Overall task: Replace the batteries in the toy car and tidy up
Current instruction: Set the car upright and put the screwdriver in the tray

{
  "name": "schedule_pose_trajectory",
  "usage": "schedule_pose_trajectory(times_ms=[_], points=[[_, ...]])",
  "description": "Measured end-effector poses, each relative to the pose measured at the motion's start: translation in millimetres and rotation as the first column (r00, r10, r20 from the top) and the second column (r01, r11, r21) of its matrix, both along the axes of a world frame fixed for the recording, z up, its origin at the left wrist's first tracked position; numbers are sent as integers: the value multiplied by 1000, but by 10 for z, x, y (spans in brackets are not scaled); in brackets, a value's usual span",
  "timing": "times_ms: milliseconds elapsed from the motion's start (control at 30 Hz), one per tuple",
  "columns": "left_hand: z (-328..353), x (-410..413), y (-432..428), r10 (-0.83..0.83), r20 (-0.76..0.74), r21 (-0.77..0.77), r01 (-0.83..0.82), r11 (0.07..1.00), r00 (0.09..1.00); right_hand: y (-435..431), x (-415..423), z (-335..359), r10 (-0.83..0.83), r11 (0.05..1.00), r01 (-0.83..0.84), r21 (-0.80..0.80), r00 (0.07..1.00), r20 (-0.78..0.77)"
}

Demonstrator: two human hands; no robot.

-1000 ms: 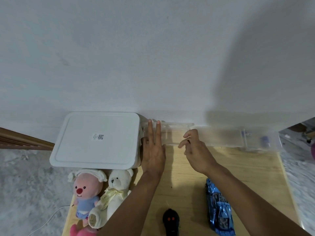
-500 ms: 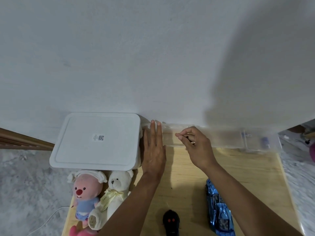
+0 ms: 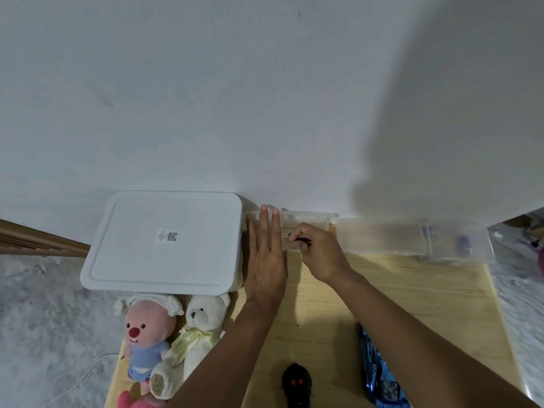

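A shiny blue toy car (image 3: 379,375) lies on the wooden table (image 3: 418,301) near its front edge, partly behind my right forearm. A black remote with two red buttons (image 3: 296,384) sits to its left. My left hand (image 3: 266,260) lies flat, fingers straight, against the left end of a small clear plastic box (image 3: 306,220) by the wall. My right hand (image 3: 319,251) hovers over that box with fingertips pinched on a thin dark tool (image 3: 301,239), maybe a small screwdriver.
A large white lidded bin (image 3: 167,242) stands left of the hands. Two plush toys, a pink one (image 3: 144,334) and a white bear (image 3: 197,328), lie in front of it. A long clear container (image 3: 412,237) with small items runs along the wall at right.
My right hand has moved left and forward over the small clear box, pinching the thin tool. The left hand has stayed flat in place.
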State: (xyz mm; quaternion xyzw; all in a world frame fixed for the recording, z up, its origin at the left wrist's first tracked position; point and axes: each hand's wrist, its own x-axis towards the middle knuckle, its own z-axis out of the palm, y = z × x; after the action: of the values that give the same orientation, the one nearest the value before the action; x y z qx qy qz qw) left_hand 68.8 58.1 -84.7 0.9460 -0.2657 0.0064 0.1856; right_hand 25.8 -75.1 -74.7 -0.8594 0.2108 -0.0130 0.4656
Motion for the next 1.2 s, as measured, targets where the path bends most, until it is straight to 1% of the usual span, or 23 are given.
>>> schedule_pose_trajectory(times_ms=[67, 100, 133, 167, 200, 233, 267, 300, 333, 400, 467, 533, 633, 700, 833, 933, 1000, 1067, 1133, 1200], points=[[-2, 13, -1, 9, 2, 9, -9, 1000, 1000, -16, 52, 32, 91, 994, -94, -57, 995, -51], [-5, 16, -1, 13, 2, 16, -13, 1000, 1000, -20, 46, 50, 111, 988, -119, -99, 991, -77], [-5, 16, 1, 16, 1, 25, -16, 1000, 1000, -21, 14, 71, 98, 983, -111, -147, 991, -92], [-6, 18, 5, 14, -1, 33, -14, 999, 1000, -20, -42, 107, 43, 979, -59, -196, 995, -85], [-7, 13, 10, 10, -4, 39, -10, 999, 1000, -15, -113, 149, -41, 969, 29, -244, 998, -42], [-6, 4, 11, 0, -9, 42, 0, 999, 1000, -16, -194, 193, -131, 944, 138, -300, 990, 45], [-2, -6, 9, -11, -14, 43, 11, 999, 1000, -23, -267, 245, -186, 903, 231, -363, 970, 155], [7, -13, 7, -20, -20, 45, 21, 999, 1000, -40, -314, 274, -201, 854, 291, -431, 949, 243], [23, -21, 9, -23, -30, 46, 24, 999, 999, -70, -328, 281, -191, 817, 310, -487, 941, 279], [55, -53, 27, -14, -52, 54, 17, 998, 999, -152, -272, 280, -141, 781, 244, -575, 965, 219], [50, -131, 74, -14, -78, 62, 19, 998, 997, -194, -206, 235, -96, 759, 175, -627, 983, 158], [0, -244, 146, -26, -92, 92, 35, 995, 995, -192, -223, 162, -68, 756, 140, -640, 989, 135], [-129, -380, 268, -41, -111, 136, 56, 989, 993, -135, -358, 39, -54, 750, 64, -659, 998, 36], [-184, -426, 334, -53, -118, 168, 73, 983, 992, -89, -430, -44, -33, 704, 12, -710, 999, -15], [-252, -412, 366, -61, -123, 220, 87, 972, 991, -57, -443, -89, 11, 591, -42, -805, 999, -44], [-171, -406, 326, -53, -196, 238, 100, 966, 979, -49, -440, -32, 35, 531, -152, -833, 987, -157], [-51, -394, 281, -39, -262, 260, 110, 959, 964, -24, -433, 90, 50, 551, -271, -789, 955, -293], [162, -377, 227, -21, -303, 250, 101, 963, 953, -17, -431, 233, 48, 624, -319, -713, 927, -373], [444, -348, 171, -46, -286, 175, 99, 979, 957, -31, -464, 428, 19, 718, -258, -646, 935, -353], [740, -274, 149, -74, -218, 46, 86, 995, 973, -89, -499, 649, 1, 792, -174, -585, 959, -284]])
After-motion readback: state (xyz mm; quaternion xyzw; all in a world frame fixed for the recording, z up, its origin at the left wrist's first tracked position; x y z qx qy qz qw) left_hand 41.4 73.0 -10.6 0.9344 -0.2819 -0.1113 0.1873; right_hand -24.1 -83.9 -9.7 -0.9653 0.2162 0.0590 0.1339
